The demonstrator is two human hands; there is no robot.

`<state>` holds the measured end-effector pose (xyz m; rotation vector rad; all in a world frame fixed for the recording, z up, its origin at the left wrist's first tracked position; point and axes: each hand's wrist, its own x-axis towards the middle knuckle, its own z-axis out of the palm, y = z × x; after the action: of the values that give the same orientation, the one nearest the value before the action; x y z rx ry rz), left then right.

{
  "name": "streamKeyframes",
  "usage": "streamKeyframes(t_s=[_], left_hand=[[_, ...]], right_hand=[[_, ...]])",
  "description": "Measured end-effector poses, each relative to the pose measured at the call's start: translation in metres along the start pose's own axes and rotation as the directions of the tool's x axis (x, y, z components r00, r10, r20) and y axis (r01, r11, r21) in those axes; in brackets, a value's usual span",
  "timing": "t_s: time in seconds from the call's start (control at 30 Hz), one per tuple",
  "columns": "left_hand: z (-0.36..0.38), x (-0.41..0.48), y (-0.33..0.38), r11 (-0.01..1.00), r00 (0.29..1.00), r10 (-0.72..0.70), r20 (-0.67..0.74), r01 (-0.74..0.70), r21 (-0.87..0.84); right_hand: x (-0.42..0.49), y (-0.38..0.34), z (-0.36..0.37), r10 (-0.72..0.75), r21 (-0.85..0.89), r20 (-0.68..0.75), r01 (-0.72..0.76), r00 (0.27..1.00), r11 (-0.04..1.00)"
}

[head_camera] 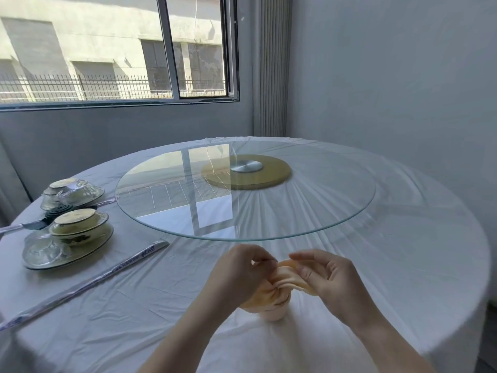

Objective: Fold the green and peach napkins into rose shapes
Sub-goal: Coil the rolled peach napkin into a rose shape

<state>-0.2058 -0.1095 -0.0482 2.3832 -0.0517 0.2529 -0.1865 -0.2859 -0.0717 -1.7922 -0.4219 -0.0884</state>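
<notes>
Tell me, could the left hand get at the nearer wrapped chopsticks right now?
Probably yes: only bare tablecloth lies between the left hand and the wrapped chopsticks. But it pinches the peach napkin, so it must let go first.

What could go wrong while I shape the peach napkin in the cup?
1. The cup is narrow and the napkin bulges wide over it; a sideways tug from the left hand or right hand might tip it.
2. The rim of the glass turntable sits just beyond the fingers; lifting the hands could bump it.
3. Both hands pinch folds; letting go may loosen them.
</notes>
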Motion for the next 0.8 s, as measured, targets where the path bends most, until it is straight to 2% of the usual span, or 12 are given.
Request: streamKeyframes(t_s=[0.1,0.27,0.47,0.57,0.67,0.8], left_hand=[[0.008,0.0,-0.001,0.998,0.993,-0.003,-0.12,0.011,0.063],[0.018,0.002,-0.012,0.999,0.972,-0.032,-0.232,0.031,-0.009],[0.021,0.007,-0.034,0.998,0.959,-0.057,-0.277,0.05,-0.032],[0.024,0.009,-0.037,0.997,0.965,-0.057,-0.256,0.044,-0.058],[0.027,0.009,-0.033,0.998,0.966,-0.016,-0.26,-0.003,-0.07],[0.028,0.005,-0.032,0.995,0.953,0.091,-0.289,-0.073,0.072]], right_hand=[[-0.001,0.004,0.005,-0.012,-0.04,-0.064,0.009,0.998,0.999],[-0.015,0.017,0.007,-0.024,-0.227,-0.113,-0.002,0.993,0.974],[-0.03,0.027,-0.01,0.016,-0.315,-0.114,-0.051,0.993,0.948],[-0.029,0.027,-0.013,0.076,-0.378,-0.046,-0.088,0.996,0.922],[-0.018,0.019,-0.014,0.078,-0.309,0.039,-0.062,0.996,0.949],[0.006,-0.001,-0.012,0.013,-0.256,-0.001,-0.013,1.0,0.967]])
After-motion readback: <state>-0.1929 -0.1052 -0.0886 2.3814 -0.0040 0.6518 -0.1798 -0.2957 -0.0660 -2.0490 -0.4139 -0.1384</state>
